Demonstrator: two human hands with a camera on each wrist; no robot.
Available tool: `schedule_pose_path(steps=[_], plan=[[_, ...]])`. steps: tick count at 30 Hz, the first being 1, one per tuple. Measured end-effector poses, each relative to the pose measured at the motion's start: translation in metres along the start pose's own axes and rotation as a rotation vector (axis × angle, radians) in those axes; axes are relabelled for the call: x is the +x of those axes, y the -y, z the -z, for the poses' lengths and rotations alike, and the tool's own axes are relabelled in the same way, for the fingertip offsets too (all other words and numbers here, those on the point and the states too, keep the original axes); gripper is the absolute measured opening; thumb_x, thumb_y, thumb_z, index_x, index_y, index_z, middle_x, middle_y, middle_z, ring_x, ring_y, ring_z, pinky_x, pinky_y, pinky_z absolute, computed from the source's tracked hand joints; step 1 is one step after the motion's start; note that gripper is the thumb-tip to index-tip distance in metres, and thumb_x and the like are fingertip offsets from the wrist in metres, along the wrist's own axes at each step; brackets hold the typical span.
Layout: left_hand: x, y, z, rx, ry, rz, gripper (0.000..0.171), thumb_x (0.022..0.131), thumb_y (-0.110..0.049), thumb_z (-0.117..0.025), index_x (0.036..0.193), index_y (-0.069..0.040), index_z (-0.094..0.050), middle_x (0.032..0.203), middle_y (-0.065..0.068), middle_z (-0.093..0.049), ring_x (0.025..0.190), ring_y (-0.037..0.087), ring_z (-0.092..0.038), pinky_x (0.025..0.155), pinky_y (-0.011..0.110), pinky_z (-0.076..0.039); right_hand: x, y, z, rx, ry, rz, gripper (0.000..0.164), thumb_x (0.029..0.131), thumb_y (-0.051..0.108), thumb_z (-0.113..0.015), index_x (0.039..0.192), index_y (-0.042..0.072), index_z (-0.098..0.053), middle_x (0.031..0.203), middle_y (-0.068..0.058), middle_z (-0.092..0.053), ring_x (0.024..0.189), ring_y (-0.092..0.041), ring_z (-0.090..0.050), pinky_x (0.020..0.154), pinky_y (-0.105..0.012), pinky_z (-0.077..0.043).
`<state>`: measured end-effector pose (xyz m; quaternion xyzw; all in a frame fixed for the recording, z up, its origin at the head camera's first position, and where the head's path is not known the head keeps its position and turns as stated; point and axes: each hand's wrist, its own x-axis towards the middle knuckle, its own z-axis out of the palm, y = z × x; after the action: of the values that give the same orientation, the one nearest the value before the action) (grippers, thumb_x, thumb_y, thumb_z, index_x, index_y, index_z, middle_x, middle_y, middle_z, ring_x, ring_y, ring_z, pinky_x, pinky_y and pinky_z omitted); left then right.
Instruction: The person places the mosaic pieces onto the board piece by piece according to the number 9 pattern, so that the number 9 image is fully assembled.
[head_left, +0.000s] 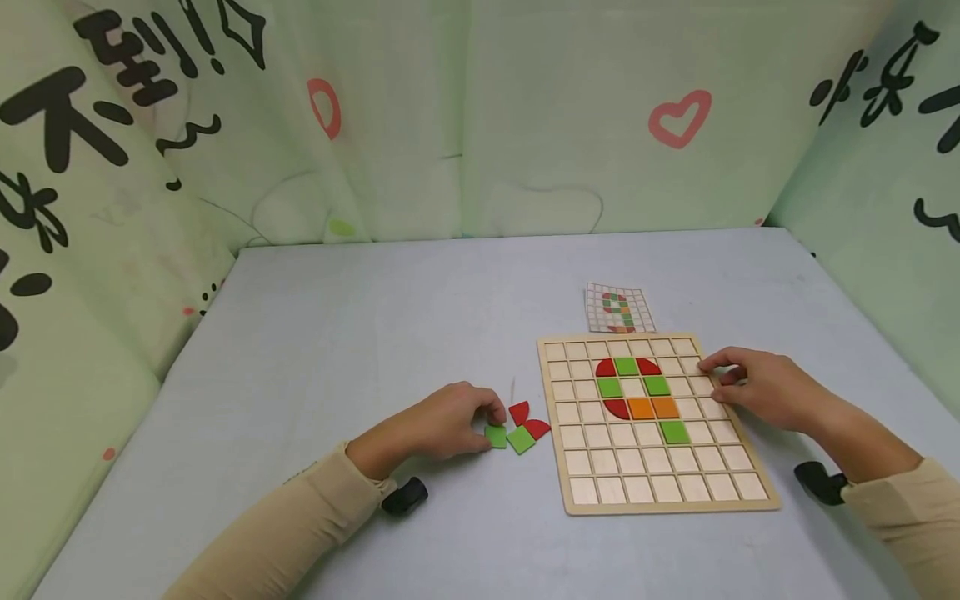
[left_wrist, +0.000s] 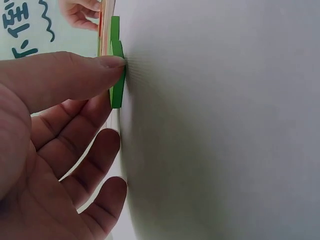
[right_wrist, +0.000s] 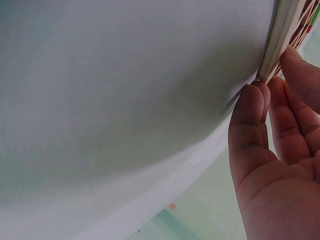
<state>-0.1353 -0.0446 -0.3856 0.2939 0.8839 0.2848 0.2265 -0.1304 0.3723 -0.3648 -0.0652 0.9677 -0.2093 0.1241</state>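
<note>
My left hand (head_left: 450, 421) is at the table left of the wooden grid board (head_left: 675, 509), thumb and fingers pinching a green square tile (left_wrist: 117, 90) low on the tabletop. Just beside it lie another green square tile (head_left: 521, 440) and two red quarter-circle tiles (head_left: 519, 412), one of them right by the board's left rim. At the board's right rim, my right hand (head_left: 772, 390) grips the edge, thumb on top and fingers along the side. Set in the grid are red quarter-circles (head_left: 617, 408), green squares (head_left: 674, 432) and two orange squares (head_left: 641, 408).
Behind the board lies a small card (head_left: 597, 317) printed with a grid and a coloured pattern. The pale tabletop (head_left: 360, 325) is bordered by light green curtains (head_left: 525, 125) at the back and sides.
</note>
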Motion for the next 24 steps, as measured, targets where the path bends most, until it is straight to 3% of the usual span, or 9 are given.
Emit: schedule_pose_path(steps=[13, 24], plan=[[0.0, 0.0, 0.003, 0.002, 0.02, 0.013, 0.022, 0.087, -0.007, -0.077, 0.106, -0.012, -0.068, 0.099, -0.01, -0.066, 0.096, 0.009, -0.057, 0.09, 0.024, -0.048, 0.0, 0.001, 0.0, 0.009, 0.005, -0.012, 0.037, 0.091, 0.011, -0.07, 0.123, -0.004, -0.059, 0.107, -0.027, -0.063, 0.1, -0.044, -0.057, 0.079, -0.052, -0.048], [0.004, -0.015, 0.01, -0.008, -0.016, -0.088, 0.02, 0.087, -0.007, -0.076, 0.105, -0.01, -0.07, 0.099, -0.008, -0.07, 0.104, 0.013, -0.058, 0.09, 0.025, -0.047, 0.0, 0.0, 0.0, 0.008, 0.004, -0.011, 0.037, 0.091, 0.011, -0.07, 0.123, -0.003, -0.059, 0.108, -0.027, -0.064, 0.101, -0.045, -0.057, 0.08, -0.053, -0.048]])
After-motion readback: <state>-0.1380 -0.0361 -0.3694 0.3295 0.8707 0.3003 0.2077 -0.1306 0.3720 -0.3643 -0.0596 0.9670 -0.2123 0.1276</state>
